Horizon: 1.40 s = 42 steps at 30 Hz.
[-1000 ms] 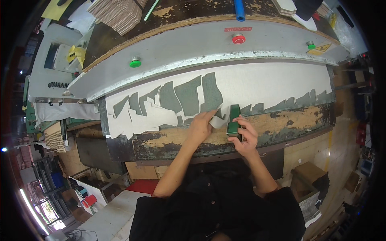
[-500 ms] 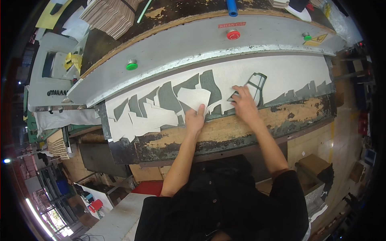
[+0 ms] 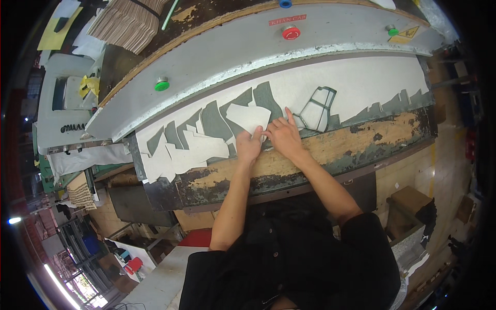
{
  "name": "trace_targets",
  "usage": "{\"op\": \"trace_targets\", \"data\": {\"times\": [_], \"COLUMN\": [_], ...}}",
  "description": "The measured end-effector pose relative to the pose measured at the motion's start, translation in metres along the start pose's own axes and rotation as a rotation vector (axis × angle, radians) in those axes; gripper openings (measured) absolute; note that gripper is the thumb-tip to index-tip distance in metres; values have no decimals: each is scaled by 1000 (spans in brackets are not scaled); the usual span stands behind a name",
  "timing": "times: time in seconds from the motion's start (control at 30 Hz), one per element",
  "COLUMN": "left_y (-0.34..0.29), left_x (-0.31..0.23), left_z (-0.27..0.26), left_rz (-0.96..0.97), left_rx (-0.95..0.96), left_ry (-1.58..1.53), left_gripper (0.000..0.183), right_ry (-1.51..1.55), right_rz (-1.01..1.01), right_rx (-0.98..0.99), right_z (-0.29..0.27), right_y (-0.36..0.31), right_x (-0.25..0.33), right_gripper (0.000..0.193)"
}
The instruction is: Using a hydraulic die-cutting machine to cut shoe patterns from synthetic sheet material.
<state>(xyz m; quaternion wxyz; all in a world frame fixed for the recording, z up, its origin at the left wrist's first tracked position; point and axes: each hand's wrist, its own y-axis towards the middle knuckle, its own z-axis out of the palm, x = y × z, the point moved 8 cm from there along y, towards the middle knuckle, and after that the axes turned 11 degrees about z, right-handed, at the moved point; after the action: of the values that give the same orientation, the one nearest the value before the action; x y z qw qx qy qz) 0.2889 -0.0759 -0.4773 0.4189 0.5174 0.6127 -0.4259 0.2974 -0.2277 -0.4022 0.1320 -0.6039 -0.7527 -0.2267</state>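
Observation:
My left hand grips the lower edge of a white, flat cut piece, thumb on top. Close beside it is my right hand, its thumb and curled fingers pinched near the piece's right edge and one finger pointing up. What that pinch holds is hidden. A dark-framed cutting die with an inner crossbar lies right of my right hand, on the white sheet. Left of my hands are scraps of the sheet with dark green cut-outs between them.
A worn cutting board runs along the front edge. Behind the sheet stands a grey machine beam with a red button and green buttons. Stacked brown sheets lie at the far left.
My right hand has left the cutting die and moved left, beside my left hand. The die remains on the sheet. My left hand still holds the white piece. The view has shifted slightly.

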Motion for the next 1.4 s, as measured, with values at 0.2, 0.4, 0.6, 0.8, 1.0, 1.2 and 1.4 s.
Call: {"op": "trace_targets", "data": {"times": [0.2, 0.4, 0.6, 0.8, 1.0, 1.2, 1.4], "left_y": [-2, -2, -4, 12, 17, 1, 6], "left_x": [6, 13, 12, 0, -89, -131, -182], "left_z": [3, 0, 4, 4, -17, 4, 3], "left_rz": [-109, -60, -100, -216, 413, 498, 756], "left_rx": [-48, -108, -167, 16, 123, 253, 458], "left_ry": [-4, 135, 32, -67, 497, 478, 581], "left_gripper": [34, 37, 36, 33, 27, 16, 18], "right_ry": [85, 134, 123, 132, 213, 551, 817], "right_rz": [-71, -139, -170, -178, -101, 172, 270], "right_rx": [20, -56, -126, -135, -55, 76, 131], "right_z": [-4, -5, 1, -1, -10, -21, -29], "right_y": [-2, -8, -13, -8, -5, -11, 5], "right_x": [-4, -1, -5, -10, 8, -25, -40], "right_gripper": [18, 15, 13, 13, 31, 37, 25]}}
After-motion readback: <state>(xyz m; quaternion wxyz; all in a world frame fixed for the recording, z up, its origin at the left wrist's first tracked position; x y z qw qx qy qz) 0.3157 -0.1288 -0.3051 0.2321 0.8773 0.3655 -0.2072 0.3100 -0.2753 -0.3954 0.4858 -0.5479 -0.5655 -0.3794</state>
